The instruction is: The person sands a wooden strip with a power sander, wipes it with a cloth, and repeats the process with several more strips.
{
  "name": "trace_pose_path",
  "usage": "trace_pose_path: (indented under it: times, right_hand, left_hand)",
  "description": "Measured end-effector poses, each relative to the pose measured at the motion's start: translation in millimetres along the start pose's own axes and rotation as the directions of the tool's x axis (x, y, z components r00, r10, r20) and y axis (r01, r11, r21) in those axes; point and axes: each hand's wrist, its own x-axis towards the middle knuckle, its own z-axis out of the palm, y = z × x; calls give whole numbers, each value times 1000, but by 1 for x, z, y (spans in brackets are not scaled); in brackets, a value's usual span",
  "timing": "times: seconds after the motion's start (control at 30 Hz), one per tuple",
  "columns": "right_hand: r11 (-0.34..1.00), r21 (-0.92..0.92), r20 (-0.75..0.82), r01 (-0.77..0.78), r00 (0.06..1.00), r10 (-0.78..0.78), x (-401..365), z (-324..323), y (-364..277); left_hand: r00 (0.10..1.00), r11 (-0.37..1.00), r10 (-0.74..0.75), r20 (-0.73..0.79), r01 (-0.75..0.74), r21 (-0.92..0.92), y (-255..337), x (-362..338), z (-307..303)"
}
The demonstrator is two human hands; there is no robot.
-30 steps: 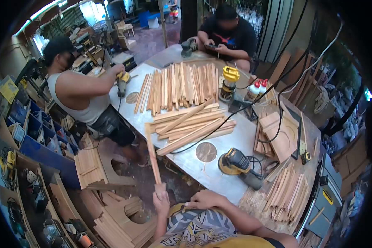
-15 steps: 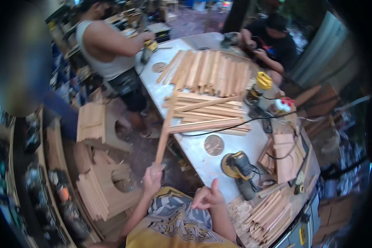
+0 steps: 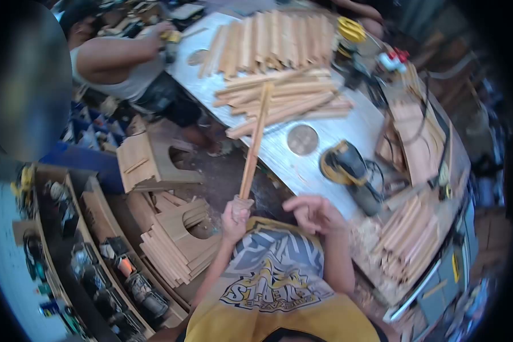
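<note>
My left hand (image 3: 234,221) is closed around the lower end of a long, narrow wooden strip (image 3: 256,142), which points up and away from me. A small brownish piece (image 3: 243,204) sits against the strip at my fingers; I cannot make out what it is. My right hand (image 3: 320,215) hovers near the table's edge, fingers loosely bent and apart, holding nothing visible. Beyond it, a yellow and black sander (image 3: 345,166) lies on the metal-topped table (image 3: 271,153). Stacked wooden strips (image 3: 285,100) lie crosswise past the held strip's tip.
A row of wooden strips (image 3: 273,43) covers the table's far part. More strips (image 3: 407,239) lie at the right, near curved boards (image 3: 419,137). On the left, a person (image 3: 119,62) stands at the table. Wooden pieces (image 3: 179,239) and tool shelves (image 3: 85,239) are below left.
My view has tilted downward and turned. The held strip has swung from leaning left to leaning slightly right. My right hand has turned, its raised thumb lowered.
</note>
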Motion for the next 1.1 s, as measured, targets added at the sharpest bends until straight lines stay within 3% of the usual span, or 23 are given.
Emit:
trace_pose_path:
  times: [0.07,0.1,0.13,0.17,0.2,0.23,0.3,0.33,0.4,0.43,0.5,0.6,0.63,0.7,0.8,0.83,0.9,0.97,1.03,1.1]
  right_hand:
    - [932,-354,-381,-77,922,-69,1,4,-21]
    - [759,-616,-560,-210,795,-234,7,1,-28]
    - [394,-889,-432,-235,719,-545,7,-21,-23]
    - [74,-930,-322,-361,699,-639,10,-28,-36]
    - [-156,-854,-291,-496,704,-648,9,-37,-45]
    - [-318,-768,-285,-556,741,-608,3,-50,-49]
    - [-505,-659,-231,-558,789,-570,-2,-67,-56]
    - [-509,-650,-234,-564,787,-571,-3,-74,-59]
    - [-479,-643,-403,-598,795,-452,-3,-84,-63]
    - [-486,-633,-406,-602,793,-454,0,-86,-66]
    - [-450,-582,-572,-677,735,-364,4,-89,-73]
    - [-468,-559,-540,-685,728,-421,10,-94,-69]
    - [-487,-530,-550,-694,719,-425,12,-90,-69]
    - [-450,-544,-564,-708,706,-429,13,-85,-69]
    - [-449,-559,-575,-697,716,-396,8,-82,-73]
    - [-436,-557,-615,-707,704,-355,9,-76,-77]
    - [-423,-558,-628,-714,697,-347,7,-83,-77]
    - [-424,-560,-603,-712,701,-382,-2,-90,-67]
    - [-474,-573,-466,-669,741,-483,-7,-107,-60]
    - [-356,-591,-568,-724,687,-454,6,-91,-68]
  left_hand:
    - [997,998,64,42,-65,15,10,-5,6]
    - [995,996,70,64,-74,57,22,-2,9]
    - [997,999,-13,80,9,50,24,-7,10]
    - [992,996,-80,98,75,47,28,-7,12]
    - [992,995,-75,98,68,73,38,-7,16]
    - [991,994,-86,105,79,76,39,-11,18]
    - [978,990,-141,151,143,-4,43,-11,21]
    - [977,990,-139,159,143,-11,43,-11,22]
    - [930,947,-255,265,296,-125,42,-14,20]
    - [929,946,-252,272,296,-135,42,-13,19]
    - [942,967,-171,287,217,-135,40,-9,23]
    - [886,879,-232,401,367,-304,12,-4,20]
    - [930,956,-103,354,191,-224,3,2,22]
    - [917,983,-166,364,183,-13,29,14,15]
    - [921,981,-161,355,190,-48,28,17,20]
    - [922,984,-173,345,144,108,26,19,16]
    - [890,942,-291,351,203,267,28,22,14]
    - [907,932,-295,300,204,300,28,19,19]
    - [947,952,-227,228,166,258,12,28,36]
    - [914,935,-311,259,246,254,-30,18,39]
